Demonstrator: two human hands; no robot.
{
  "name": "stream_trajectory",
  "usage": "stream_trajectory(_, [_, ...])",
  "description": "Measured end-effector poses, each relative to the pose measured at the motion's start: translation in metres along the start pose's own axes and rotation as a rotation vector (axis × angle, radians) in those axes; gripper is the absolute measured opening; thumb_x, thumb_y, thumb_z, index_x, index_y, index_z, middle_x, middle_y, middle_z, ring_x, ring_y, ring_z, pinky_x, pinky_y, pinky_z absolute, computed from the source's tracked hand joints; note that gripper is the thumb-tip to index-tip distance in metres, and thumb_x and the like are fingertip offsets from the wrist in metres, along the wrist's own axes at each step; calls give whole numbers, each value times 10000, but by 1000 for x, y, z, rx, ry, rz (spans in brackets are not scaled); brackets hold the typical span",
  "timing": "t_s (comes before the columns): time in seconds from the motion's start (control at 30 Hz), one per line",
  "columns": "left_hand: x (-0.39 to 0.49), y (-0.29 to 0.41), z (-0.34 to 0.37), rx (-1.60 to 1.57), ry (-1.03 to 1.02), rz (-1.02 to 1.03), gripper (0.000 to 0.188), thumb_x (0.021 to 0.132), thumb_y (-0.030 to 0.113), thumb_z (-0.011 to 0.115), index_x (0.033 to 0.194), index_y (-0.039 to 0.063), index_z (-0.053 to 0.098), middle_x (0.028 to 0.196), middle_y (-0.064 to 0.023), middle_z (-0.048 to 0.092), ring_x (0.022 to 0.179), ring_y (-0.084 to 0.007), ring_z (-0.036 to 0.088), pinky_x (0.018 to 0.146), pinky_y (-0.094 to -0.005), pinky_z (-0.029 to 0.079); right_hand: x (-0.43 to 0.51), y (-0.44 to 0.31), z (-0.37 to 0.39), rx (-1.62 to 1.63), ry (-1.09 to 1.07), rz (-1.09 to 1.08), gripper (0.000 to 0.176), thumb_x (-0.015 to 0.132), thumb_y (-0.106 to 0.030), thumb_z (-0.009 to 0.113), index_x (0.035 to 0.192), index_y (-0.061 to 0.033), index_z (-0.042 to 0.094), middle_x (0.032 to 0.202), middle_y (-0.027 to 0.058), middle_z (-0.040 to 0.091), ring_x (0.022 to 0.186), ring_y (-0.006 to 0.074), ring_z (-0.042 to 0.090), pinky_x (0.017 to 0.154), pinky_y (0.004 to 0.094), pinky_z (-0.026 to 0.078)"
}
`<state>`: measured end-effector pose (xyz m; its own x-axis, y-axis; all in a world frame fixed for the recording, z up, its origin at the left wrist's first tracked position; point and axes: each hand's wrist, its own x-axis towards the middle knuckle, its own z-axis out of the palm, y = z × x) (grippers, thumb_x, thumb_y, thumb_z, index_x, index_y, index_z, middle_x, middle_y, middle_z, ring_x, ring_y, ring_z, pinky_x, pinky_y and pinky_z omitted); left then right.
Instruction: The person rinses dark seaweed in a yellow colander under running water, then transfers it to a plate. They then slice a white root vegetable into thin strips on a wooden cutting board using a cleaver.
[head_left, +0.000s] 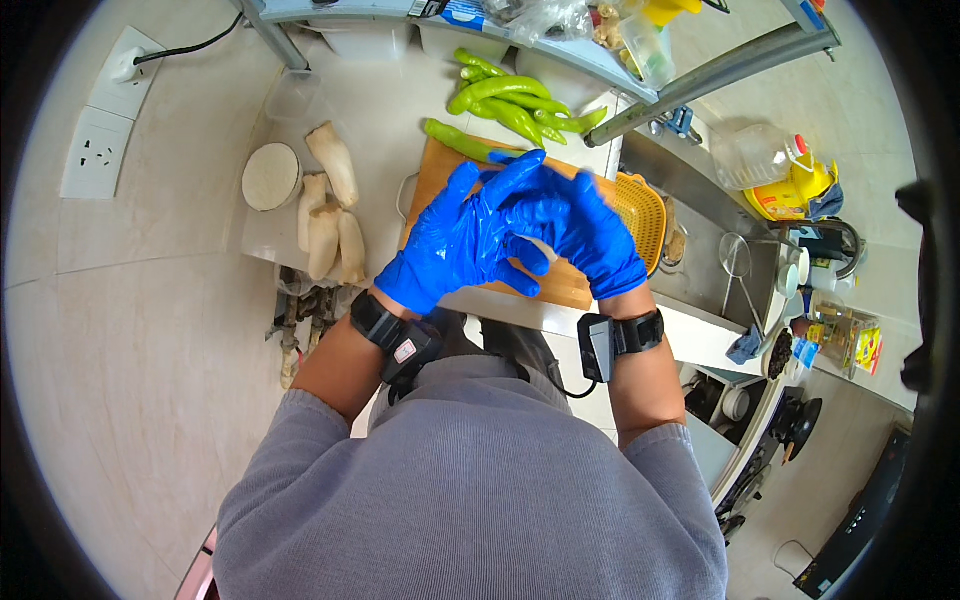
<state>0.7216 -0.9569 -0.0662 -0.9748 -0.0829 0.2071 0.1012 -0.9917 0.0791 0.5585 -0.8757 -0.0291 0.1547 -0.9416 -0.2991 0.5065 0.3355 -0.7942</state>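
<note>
My left hand (457, 240), in a blue disposable glove, is raised over a wooden cutting board (570, 281) with its fingers spread. Beside it my right hand (581, 225), gloved alike, is partly blurred; its fingers overlap those of the left, and no object shows in either. One long green pepper (457, 140) reaches over the board's far left corner. Behind the board lie several more green peppers (506, 94). On the counter to the left are several king oyster mushrooms (324, 236) near a round, whitish-topped item (271, 177).
A yellow plastic basket (641, 217) adjoins the board's right side, next to a steel sink (694, 262) with a wire strainer (735, 255). A metal shelf frame (720, 71) spans above the counter's back. A clear plastic container (292, 96) stands at the back left.
</note>
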Motion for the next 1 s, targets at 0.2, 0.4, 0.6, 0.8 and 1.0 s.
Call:
stream_trajectory(0.2, [9, -21, 6, -159, 90, 84, 809, 855, 669, 340, 1469, 205, 89, 1306, -229, 461, 1001, -468, 570, 708, -620, 500, -1, 22, -3, -257, 167, -118, 360, 939, -220, 492, 1245, -32, 478, 1226, 114, 536, 1072, 211, 553, 897, 340, 482])
stream_trajectory(0.4, [12, -28, -1, -167, 34, 89, 685, 906, 542, 405, 1456, 208, 171, 1358, -186, 426, 1142, -387, 519, 821, -640, 451, -10, 39, -10, 198, -6, -11, 351, 923, -199, 522, 1231, -32, 494, 1145, 98, 587, 1004, 191, 586, 867, 319, 495])
stream_trajectory(0.6, [0, -9, -37, 205, 386, 257, 281, 912, 421, 509, 1010, 166, 440, 943, -84, 473, 785, -233, 466, 616, -419, 404, -33, 24, -62, -334, 455, -45, 314, 908, -241, 555, 1102, 1, 600, 1039, 122, 649, 948, 205, 625, 834, 321, 495])
stream_trajectory(0.8, [-6, -3, -65, 384, 968, 296, 411, 909, 386, 554, 605, 136, 434, 503, 1, 405, 382, -111, 359, 387, -227, 279, -67, 67, -106, -1454, 801, 269, 404, 773, -303, 691, 1078, -49, 610, 1065, 180, 620, 972, 346, 593, 800, 398, 488])
stream_trajectory(1.0, [5, -28, -69, 586, 1149, 195, 345, 914, 363, 545, 699, 94, 538, 631, -45, 538, 540, -126, 514, 511, -262, 407, -64, 114, -120, -1570, 806, 200, 497, 722, -149, 709, 1157, -6, 514, 1054, 211, 593, 969, 391, 566, 829, 440, 469])
